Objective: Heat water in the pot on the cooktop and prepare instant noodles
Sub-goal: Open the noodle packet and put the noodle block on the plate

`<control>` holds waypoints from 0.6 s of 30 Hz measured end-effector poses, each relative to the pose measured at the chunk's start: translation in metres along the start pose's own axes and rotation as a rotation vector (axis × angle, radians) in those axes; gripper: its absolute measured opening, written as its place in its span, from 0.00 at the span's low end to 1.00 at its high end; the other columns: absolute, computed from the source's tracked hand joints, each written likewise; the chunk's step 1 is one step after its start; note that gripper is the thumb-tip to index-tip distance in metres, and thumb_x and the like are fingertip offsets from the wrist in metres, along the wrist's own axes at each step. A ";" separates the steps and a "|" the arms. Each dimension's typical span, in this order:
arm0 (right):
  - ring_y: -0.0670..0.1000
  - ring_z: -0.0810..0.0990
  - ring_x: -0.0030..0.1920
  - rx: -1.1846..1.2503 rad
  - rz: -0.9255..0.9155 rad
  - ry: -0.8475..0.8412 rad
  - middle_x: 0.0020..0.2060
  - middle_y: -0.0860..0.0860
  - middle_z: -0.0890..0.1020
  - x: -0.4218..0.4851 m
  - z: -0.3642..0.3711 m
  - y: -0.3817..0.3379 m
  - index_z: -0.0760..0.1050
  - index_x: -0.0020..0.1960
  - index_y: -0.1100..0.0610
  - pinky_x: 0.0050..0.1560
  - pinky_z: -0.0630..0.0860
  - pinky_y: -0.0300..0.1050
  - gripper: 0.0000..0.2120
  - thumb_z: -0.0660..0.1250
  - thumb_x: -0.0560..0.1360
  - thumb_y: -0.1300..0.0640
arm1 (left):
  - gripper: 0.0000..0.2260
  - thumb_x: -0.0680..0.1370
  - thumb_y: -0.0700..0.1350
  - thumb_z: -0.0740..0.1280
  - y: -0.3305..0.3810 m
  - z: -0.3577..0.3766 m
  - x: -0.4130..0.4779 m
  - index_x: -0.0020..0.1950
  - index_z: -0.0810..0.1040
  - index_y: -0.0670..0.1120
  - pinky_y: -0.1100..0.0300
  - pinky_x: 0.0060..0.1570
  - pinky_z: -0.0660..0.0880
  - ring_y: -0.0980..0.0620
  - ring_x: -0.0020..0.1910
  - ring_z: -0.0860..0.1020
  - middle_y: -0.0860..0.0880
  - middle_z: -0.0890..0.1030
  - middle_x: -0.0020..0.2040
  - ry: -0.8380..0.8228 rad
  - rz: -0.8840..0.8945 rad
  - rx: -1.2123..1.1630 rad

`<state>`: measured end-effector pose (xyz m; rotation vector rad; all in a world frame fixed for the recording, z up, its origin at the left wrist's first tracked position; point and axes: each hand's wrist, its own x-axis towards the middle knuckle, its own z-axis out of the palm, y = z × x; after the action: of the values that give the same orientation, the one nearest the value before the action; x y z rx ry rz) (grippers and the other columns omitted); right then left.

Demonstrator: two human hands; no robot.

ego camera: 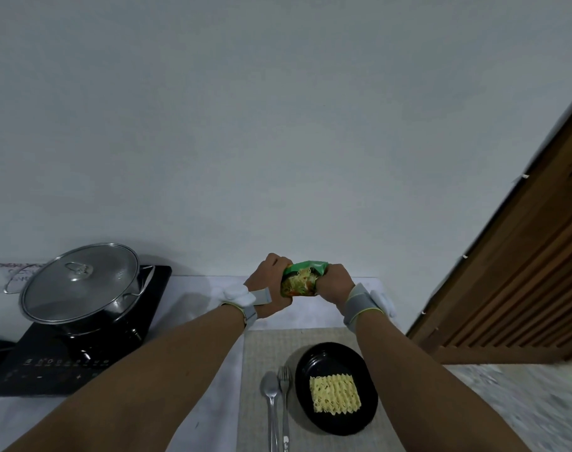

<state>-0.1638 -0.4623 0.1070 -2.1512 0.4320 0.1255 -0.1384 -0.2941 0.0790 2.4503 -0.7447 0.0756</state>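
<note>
A green noodle packet [303, 278] is gripped just below the centre of the frame, held up above the desk [193, 308]. The left hand [271, 282] is closed tight round its left end, and the right hand [335, 283] is clenched on its right end, so the wrapper is bunched between them. Lower right, a dry noodle block [335, 393] is seen lying on a black plate [310, 363], with a fork [284, 386] and spoon [269, 386] laid just beside it on a grey mat [262, 347]. Over at the left, a lidded steel pot [79, 285] is parked on the black cooktop [33, 363].
</note>
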 end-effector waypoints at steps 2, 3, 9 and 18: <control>0.54 0.73 0.39 -0.027 -0.026 -0.010 0.31 0.52 0.75 0.002 0.004 0.001 0.76 0.42 0.64 0.33 0.68 0.41 0.06 0.61 0.73 0.69 | 0.23 0.67 0.40 0.71 0.000 0.001 0.001 0.61 0.73 0.43 0.56 0.45 0.74 0.43 0.49 0.76 0.43 0.72 0.58 0.008 0.012 -0.010; 0.54 0.72 0.38 -0.043 -0.009 -0.011 0.30 0.51 0.72 0.003 0.007 0.001 0.73 0.40 0.63 0.33 0.68 0.42 0.06 0.60 0.74 0.69 | 0.23 0.67 0.40 0.71 0.000 0.002 0.001 0.61 0.73 0.43 0.57 0.44 0.73 0.44 0.49 0.76 0.43 0.72 0.57 0.010 0.016 -0.013; 0.49 0.64 0.28 0.148 0.104 0.010 0.28 0.52 0.70 0.008 0.012 0.010 0.71 0.34 0.62 0.28 0.60 0.39 0.11 0.58 0.74 0.71 | 0.24 0.67 0.40 0.72 -0.005 0.005 0.003 0.62 0.73 0.43 0.56 0.44 0.74 0.44 0.49 0.75 0.43 0.72 0.58 -0.001 0.010 -0.010; 0.54 0.65 0.39 0.399 0.136 0.058 0.37 0.54 0.69 0.023 -0.012 0.030 0.76 0.41 0.64 0.41 0.64 0.48 0.09 0.66 0.74 0.58 | 0.24 0.67 0.43 0.71 -0.022 0.018 0.011 0.62 0.71 0.43 0.49 0.44 0.78 0.41 0.50 0.75 0.42 0.71 0.57 -0.003 -0.165 0.079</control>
<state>-0.1541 -0.4942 0.0852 -1.7373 0.5845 0.0473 -0.1199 -0.2942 0.0546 2.5778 -0.5479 0.0382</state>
